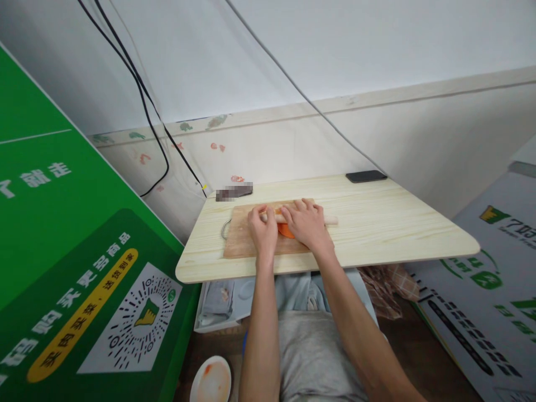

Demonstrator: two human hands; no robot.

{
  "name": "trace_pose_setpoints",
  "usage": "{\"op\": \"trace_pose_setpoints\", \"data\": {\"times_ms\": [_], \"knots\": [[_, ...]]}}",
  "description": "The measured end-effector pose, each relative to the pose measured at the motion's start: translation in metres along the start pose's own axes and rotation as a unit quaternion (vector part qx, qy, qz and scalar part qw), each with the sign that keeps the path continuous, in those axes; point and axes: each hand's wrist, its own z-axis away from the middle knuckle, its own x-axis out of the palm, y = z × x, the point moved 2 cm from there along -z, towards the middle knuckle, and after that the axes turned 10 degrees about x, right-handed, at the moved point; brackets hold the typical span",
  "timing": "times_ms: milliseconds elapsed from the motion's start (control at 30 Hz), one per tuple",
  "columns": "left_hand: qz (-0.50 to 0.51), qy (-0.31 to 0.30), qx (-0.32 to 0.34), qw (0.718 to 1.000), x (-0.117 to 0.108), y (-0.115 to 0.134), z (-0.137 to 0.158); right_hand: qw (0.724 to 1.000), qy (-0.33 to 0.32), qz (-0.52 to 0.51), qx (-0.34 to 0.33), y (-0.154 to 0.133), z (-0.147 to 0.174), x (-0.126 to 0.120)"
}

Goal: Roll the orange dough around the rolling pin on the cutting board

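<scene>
A pale wooden rolling pin (330, 220) lies across a wooden cutting board (238, 237), its right end sticking out past my right hand. My left hand (263, 229) is closed around the left part of the pin, thumb and fingers bent. Over the right part, my right hand (307, 223) is closed on the pin, with its fingers curved forward across it. Between the hands, a flat orange piece that looks like dough (285, 230) shows under the pin. Much of it is hidden by the hands.
The light wood table (402, 229) stands against the wall. A black phone (366, 176) lies at its back right, a blurred dark object (234, 192) at its back left. Below are a stained white dish (211, 381) and a white box (205, 315). A green panel (84, 223) borders the left.
</scene>
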Motion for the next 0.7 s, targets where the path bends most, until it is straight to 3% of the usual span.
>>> {"op": "trace_pose_setpoints", "data": {"times_ms": [167, 467, 700], "knots": [[0.002, 0.007, -0.002, 1.0, -0.001, 0.0, -0.001, 1.0, -0.011, 0.012, 0.023, 0.0, -0.014, 0.003], [0.01, 0.021, -0.003, 1.0, -0.002, -0.003, -0.001, 0.997, 0.056, -0.003, 0.044, -0.008, 0.026, 0.007], [0.003, -0.006, 0.009, 1.0, 0.0, -0.001, 0.0, 0.998, -0.018, 0.004, 0.053, -0.003, -0.025, 0.011]]}}
